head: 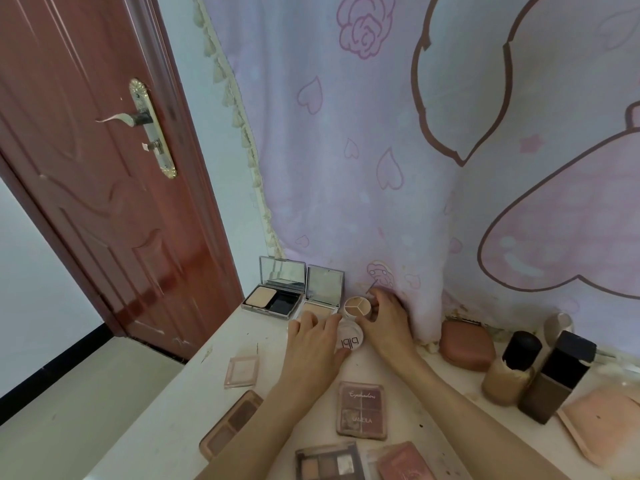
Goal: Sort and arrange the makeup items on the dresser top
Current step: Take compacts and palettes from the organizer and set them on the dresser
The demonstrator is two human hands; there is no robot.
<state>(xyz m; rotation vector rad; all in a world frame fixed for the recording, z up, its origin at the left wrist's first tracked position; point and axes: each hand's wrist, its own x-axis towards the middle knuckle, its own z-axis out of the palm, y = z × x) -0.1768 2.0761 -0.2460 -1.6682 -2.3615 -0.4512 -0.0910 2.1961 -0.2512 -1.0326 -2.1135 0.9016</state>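
A small round concealer pot point(356, 305) with three beige shades stands open near the curtain. My right hand point(388, 318) curls round its right side. Its clear lid point(350, 338), printed with black letters, is held at its left edge by my left hand point(317, 341). Two open powder compacts point(273, 296) point(323, 299) with mirrors stand just left of the pot. Eyeshadow palettes lie nearer me: a pink one point(362, 410), a brown one point(232, 424), a clear square case point(241, 371).
Right of my hands sit a dusty-pink case point(467, 344), two foundation bottles point(512, 368) point(557, 375) and a peach pouch point(602, 420). More palettes point(329, 462) lie at the front edge. A pink curtain point(433, 168) hangs behind the dresser top point(194, 386); a brown door point(104, 168) stands left.
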